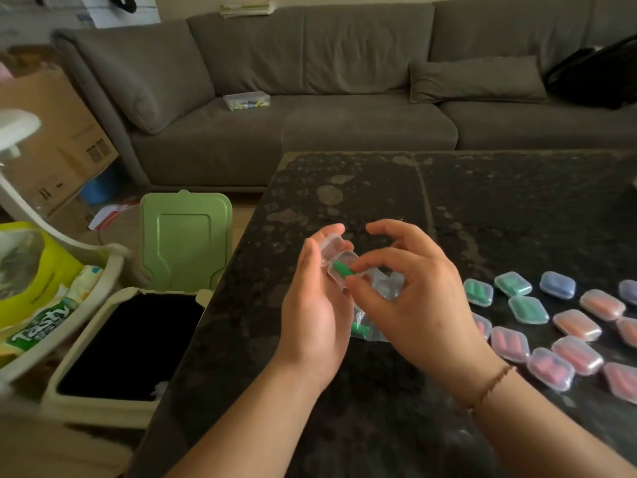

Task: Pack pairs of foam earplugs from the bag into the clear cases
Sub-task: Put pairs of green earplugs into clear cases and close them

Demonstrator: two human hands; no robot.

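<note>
Far left: a rack (103, 267) holding a yellow-green packet (38, 291). At 7 o'clock from the hands, an open bin (86, 339) with its green lid (186, 239) raised, standing just beside the edge of the dark table (482, 201). Behind, at 12 o'clock, a grey sofa (344, 115) with a small clear box (246, 101) on its seat.

Centre: the left hand (312, 315) grasps an open clear case (339, 262) between thumb and fingers, lid tilted up and away. A green earplug (341, 269) lies in the case's lower half. The right hand (413, 298) pinches the near end of that earplug with thumb and index finger, the other fingers loosely arched above. Beneath both hands, at 6 o'clock from the case, a clear bag (370, 326) lies on the table with more green earplugs inside (number not discernible). A cord bracelet (491, 386) circles the right wrist.

Right: at 3 to 4 o'clock from the hands, closed filled cases (551, 326) lie flat on the table in loose rows, green and blue ones farther, orange and pink nearer.
</note>
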